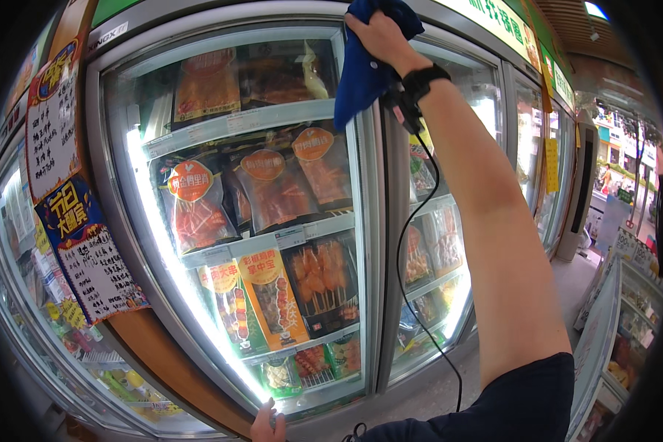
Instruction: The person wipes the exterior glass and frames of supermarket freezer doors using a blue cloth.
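My right hand (384,36) grips a dark blue cloth (359,83) high up, pressed against the door frame (373,221) between two glass doors of an upright display freezer. A black band (425,83) circles my right wrist, and a black cable (402,259) hangs from a device there. Low in the view, my left hand (268,424) is beside the bottom edge of the left glass door (265,221), fingers slightly apart with nothing seen in them. Behind that glass are bagged meats (273,188) and boxed skewers (273,301) on several shelves.
Handwritten posters (88,248) hang on a wooden post (160,359) at left, beside another glass-fronted cooler (44,265). More glass doors (530,121) continue to the right. A low display case (613,331) stands at the right edge, with a street (624,166) beyond.
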